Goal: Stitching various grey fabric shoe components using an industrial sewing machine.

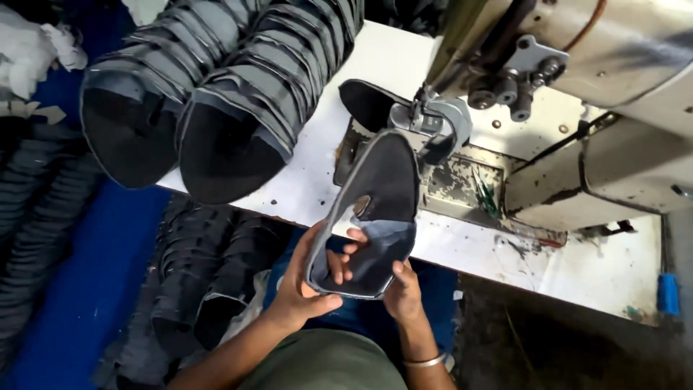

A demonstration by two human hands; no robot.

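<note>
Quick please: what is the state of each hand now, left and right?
Left hand: closed on the dark shoe upper piece, gripping its lower left edge.
Right hand: closed on the same piece, at its lower right edge.

Left hand: the left hand (303, 282) has its grip on the left edge of a dark, curved shoe-upper piece with a grey lining (379, 217), thumb under the lower rim, fingers inside the opening.
Right hand: the right hand (403, 289) pinches the piece's lower right corner; a silver metal bangle (426, 360) sits on the wrist.
Piece: its upper end reaches the presser foot (426, 123) of a worn, cream industrial sewing machine (577, 87).
Surface: a white surface (375, 58) carries two nested stacks of dark uppers (216, 94).
Below: more dark stacks (202, 274) lie on a blue floor (94, 289).
</note>
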